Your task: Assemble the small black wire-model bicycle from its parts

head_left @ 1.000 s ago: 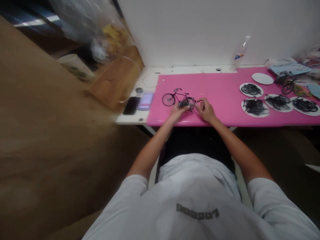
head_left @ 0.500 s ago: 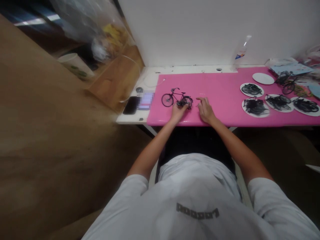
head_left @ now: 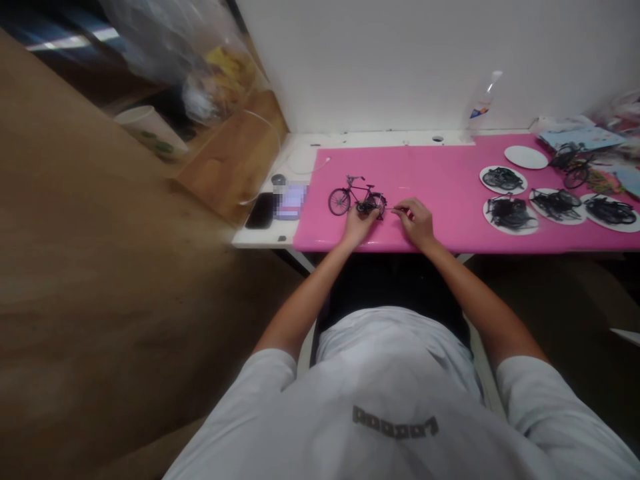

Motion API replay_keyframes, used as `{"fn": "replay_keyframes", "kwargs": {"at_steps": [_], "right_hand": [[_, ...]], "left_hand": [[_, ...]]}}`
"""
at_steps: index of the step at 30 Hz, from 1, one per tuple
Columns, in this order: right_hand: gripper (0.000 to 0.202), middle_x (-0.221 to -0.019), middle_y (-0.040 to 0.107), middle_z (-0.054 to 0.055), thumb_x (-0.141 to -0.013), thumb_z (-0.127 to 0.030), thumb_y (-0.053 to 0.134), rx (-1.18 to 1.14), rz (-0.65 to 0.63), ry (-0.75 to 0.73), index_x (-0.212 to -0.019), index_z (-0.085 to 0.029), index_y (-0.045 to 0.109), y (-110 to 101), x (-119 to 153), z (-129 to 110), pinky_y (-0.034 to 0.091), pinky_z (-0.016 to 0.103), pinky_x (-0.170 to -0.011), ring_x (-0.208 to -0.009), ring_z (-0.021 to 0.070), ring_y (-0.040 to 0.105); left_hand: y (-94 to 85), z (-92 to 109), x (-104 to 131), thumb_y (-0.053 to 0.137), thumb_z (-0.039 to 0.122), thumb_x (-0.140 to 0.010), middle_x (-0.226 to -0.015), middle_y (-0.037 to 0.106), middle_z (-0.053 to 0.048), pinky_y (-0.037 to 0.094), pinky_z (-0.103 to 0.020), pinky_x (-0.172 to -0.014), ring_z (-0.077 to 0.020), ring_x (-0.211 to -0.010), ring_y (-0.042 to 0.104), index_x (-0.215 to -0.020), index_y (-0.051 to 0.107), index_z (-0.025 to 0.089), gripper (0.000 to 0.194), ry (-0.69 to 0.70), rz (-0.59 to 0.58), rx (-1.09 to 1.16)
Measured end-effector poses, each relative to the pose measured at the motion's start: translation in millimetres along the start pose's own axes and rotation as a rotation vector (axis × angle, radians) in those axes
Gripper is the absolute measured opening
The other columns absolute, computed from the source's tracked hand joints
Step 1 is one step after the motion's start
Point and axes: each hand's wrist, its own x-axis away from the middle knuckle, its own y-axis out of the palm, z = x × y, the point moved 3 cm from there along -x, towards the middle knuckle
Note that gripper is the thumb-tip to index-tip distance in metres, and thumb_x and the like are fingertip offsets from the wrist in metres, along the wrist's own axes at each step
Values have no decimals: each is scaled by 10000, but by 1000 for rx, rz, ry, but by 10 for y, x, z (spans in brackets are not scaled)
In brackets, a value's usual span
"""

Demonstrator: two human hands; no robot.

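Note:
A small black model bicycle (head_left: 354, 193) stands over the pink table cover, its front wheel to the left and its rear wheel to the right. My left hand (head_left: 359, 225) grips it low near the pedals and rear wheel, and its fingers partly hide that area. Just right of the rear wheel, my right hand (head_left: 416, 221) is closed in a pinch. From its fingertips a thin, rod-like piece (head_left: 390, 210) points left toward the wheel. Whether that piece touches the bicycle I cannot tell.
At the right, white plates (head_left: 526, 157) stand on the pink cover (head_left: 440, 173), several bearing black parts. Another black model bicycle (head_left: 577, 175) is behind them. A clear bottle (head_left: 483, 107) stands by the wall. On the left lie a black phone-like object (head_left: 261, 211) and a white cable (head_left: 305, 170).
My right hand's fingers have closed from a looser spread into a pinch on the thin piece, now level beside the rear wheel. The bicycle has shifted slightly right in my left hand.

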Motion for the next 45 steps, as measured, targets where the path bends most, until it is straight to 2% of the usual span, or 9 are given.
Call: {"fn": "replay_keyframes", "kwargs": {"at_steps": [9,14,18,24,27,31,37,41,45], "right_hand": [[282,-929,783,79,-1076,-490,714,31,-13,-30,-969,-239,785,5,2,-15,560,376,-739,-789,223,671],[285,-904,788,76,-1095,-467,691,34,-18,-81,-971,-230,790,9,0,-43,553,368,-735,-783,220,678],[291,-906,795,84,-1091,-473,698,27,-11,-106,-977,-224,795,-1,-4,-70,562,370,-740,-787,224,691],[358,-943,821,102,-1112,-517,626,77,-78,-31,-961,-253,815,25,17,-1,604,445,-849,-882,269,735],[387,-980,835,102,-1124,-515,588,87,-94,-42,-952,-267,829,43,38,44,612,474,-914,-957,284,758],[409,-993,842,98,-1141,-477,544,118,-91,-63,-956,-276,848,58,60,68,623,464,-924,-975,276,771],[400,-1009,859,110,-1136,-509,576,136,-91,-90,-1051,-256,875,77,90,121,641,450,-902,-960,276,801],[360,-1143,872,127,-1127,-481,609,161,-174,-83,-1191,-235,865,112,126,192,667,458,-965,-1036,291,836],[366,-1186,868,141,-1135,-461,598,181,-245,-62,-1237,-214,849,139,139,205,679,434,-970,-1053,290,852]], "left_hand": [[47,-55,34,851,381,-880,-1158,782,-144,594,-472,-1082,-262,-1096,765,-1122,658,197,360,65,21,-104],[57,-5,53,847,386,-887,-1142,786,-133,602,-467,-1077,-254,-1079,761,-1109,648,207,347,64,9,-105],[65,51,74,840,326,-887,-1128,786,-127,594,-472,-1082,-257,-1068,758,-1096,651,208,306,57,18,-105],[70,110,93,864,319,-858,-1117,782,-114,576,-437,-1072,-250,-1055,753,-1086,672,207,319,16,45,-102],[68,125,96,852,311,-862,-1110,784,-110,581,-425,-1059,-239,-1036,747,-1074,686,207,288,19,48,-110],[68,138,101,839,288,-877,-1094,793,-105,596,-437,-1051,-235,-1010,746,-1088,693,209,269,16,30,-129],[57,109,93,843,301,-889,-1075,787,-103,598,-437,-1026,-241,-978,743,-1113,714,201,277,31,27,-161],[48,55,81,835,339,-901,-1093,781,-102,600,-446,-1044,-245,-1003,742,-1131,707,199,298,59,25,-155],[40,53,85,829,332,-895,-1036,762,-81,598,-451,-1061,-236,-988,734,-1100,702,204,273,55,45,-186]]}}
